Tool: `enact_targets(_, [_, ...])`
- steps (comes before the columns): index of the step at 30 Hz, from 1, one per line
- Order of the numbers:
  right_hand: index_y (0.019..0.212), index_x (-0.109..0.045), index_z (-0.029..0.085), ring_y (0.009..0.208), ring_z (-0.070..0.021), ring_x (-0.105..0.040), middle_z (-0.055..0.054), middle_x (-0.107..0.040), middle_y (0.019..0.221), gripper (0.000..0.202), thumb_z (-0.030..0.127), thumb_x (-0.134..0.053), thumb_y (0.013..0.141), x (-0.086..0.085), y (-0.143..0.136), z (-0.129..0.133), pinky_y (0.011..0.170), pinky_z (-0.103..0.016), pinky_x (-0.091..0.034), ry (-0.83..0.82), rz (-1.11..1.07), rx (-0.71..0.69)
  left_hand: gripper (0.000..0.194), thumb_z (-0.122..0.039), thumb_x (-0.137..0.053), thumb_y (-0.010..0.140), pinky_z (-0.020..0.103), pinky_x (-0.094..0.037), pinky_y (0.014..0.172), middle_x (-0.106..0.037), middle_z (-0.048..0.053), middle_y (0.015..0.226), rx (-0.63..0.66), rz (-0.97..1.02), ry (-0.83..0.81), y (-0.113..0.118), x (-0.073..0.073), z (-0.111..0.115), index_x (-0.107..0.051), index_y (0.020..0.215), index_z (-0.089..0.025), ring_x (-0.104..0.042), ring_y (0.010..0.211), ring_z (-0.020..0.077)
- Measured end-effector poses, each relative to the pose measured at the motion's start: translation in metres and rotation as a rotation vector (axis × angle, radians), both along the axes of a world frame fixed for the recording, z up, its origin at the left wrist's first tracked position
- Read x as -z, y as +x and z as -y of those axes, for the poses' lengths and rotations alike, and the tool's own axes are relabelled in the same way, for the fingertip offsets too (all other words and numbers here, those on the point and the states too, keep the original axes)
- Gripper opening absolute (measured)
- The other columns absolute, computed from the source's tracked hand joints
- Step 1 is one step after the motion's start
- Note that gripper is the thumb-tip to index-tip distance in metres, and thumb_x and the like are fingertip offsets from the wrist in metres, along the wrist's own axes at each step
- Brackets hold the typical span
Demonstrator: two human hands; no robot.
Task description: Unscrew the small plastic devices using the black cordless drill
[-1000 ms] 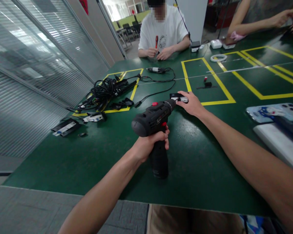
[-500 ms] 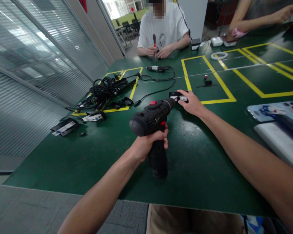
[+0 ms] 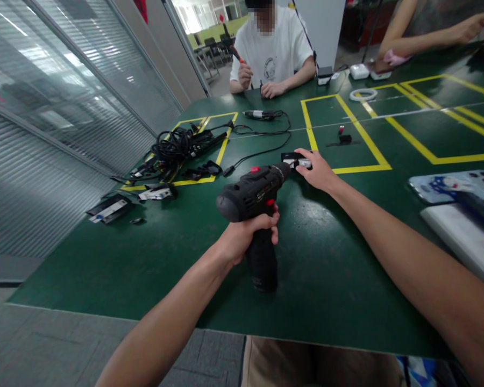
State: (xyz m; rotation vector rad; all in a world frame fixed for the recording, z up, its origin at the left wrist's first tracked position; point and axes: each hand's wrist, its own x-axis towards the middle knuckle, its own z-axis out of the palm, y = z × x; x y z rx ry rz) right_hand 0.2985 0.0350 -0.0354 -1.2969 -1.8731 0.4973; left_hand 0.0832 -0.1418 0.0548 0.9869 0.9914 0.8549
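Note:
My left hand (image 3: 246,236) is wrapped round the grip of a black power drill (image 3: 252,192) with red buttons. The drill lies pointing up and to the right, its chuck close to a small black and white device (image 3: 296,160) on the green table (image 3: 326,290). Thumb and fingers of my right hand (image 3: 315,171) grip that device from its right side. The drill's tip meets or nearly meets the device; whether they touch is too small to tell.
Black cables (image 3: 177,145) and small black parts pile up at the left. Two opened devices (image 3: 111,208) lie nearer. Across the table a person (image 3: 274,54) holds a screwdriver (image 3: 237,54). A phone (image 3: 454,184) and a white box (image 3: 463,236) sit at the right.
The person across the table has raised the screwdriver up and to the left, off a small black part. My hands, the drill and the device keep their places; the view has shifted slightly.

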Motion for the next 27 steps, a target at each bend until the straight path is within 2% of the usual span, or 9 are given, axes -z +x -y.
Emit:
enact_targets(7, [0.138,-0.058,0.021,0.112,-0.0294,-0.060,-0.013,-0.055,0.124,0.055,0.025,-0.061,0.083,0.0004,0.0002,0.0000,0.105,-0.046,-0.044,-0.010,-0.005,-0.005,0.027,-0.022,-0.066,0.070,0.024,-0.043,0.056,-0.057,-0.002,0.080,0.006,-0.007,0.007,-0.0006,-0.0012,0.0007,-0.056,0.094,-0.014,-0.058,0.052,0.0080])
enact_targets(17, [0.136,-0.060,0.024,0.111,-0.0310,-0.060,-0.012,-0.057,0.123,0.049,0.029,-0.056,0.087,0.0007,0.0006,-0.0008,0.104,-0.050,-0.044,-0.013,-0.018,-0.003,0.028,-0.022,-0.067,0.068,0.025,-0.044,0.056,-0.058,-0.001,0.077,-0.006,-0.015,0.000,0.0004,-0.0026,-0.0006,-0.055,0.093,-0.014,-0.057,0.052,0.0088])
enact_targets(27, [0.135,-0.061,0.021,0.109,-0.0297,-0.061,-0.013,-0.059,0.123,0.048,0.029,-0.057,0.087,0.0006,0.0005,-0.0009,0.102,-0.047,-0.046,0.012,-0.007,0.007,0.028,-0.024,-0.068,0.069,0.025,-0.043,0.056,-0.059,-0.001,0.075,-0.012,-0.024,0.005,-0.0002,-0.0022,0.0003,-0.056,0.093,-0.014,-0.056,0.052,0.0090])
